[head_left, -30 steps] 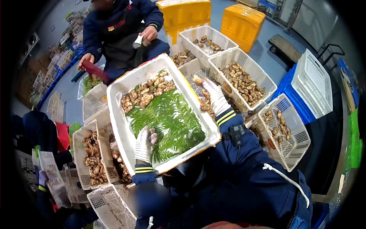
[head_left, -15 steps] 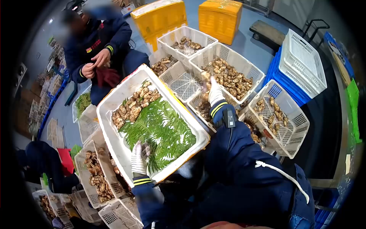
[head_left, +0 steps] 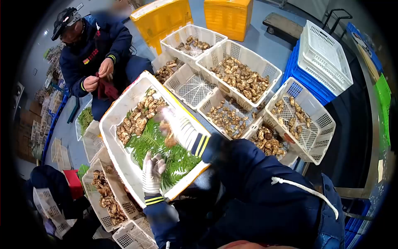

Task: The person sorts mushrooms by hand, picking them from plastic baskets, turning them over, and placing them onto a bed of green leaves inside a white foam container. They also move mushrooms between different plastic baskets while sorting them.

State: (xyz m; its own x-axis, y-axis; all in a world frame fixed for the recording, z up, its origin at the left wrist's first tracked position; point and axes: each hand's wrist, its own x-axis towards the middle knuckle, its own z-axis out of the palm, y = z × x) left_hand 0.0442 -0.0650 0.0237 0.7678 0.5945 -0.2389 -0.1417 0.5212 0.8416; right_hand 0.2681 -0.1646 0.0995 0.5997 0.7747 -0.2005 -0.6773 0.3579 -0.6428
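A white foam box [head_left: 111, 132] lies tilted before me, with green fern leaves [head_left: 143, 139] spread inside and a cluster of brown-and-white mushrooms [head_left: 139, 122] at its far-left end. My right hand [head_left: 180, 128], in a white-striped glove and smeared by motion, is over the ferns, closed on a mushroom [head_left: 169, 136] whose outline is blurred. Near the box's lower-left side is my left hand [head_left: 152, 172], gloved alike, its fingers apart and slightly bent above the fern edge, holding nothing.
White crates of mushrooms stand to the right, including a large crate [head_left: 271, 70] and a tilted one [head_left: 323, 137]. More crates [head_left: 89, 182] stand at lower left. A person [head_left: 101, 54] sits across, handling a dark red glove [head_left: 107, 89]. Yellow boxes [head_left: 228, 18] stand behind.
My right hand has come left from the crates to over the foam box, with a mushroom in it. My left hand stays near the ferns. The person opposite has raised the red glove.
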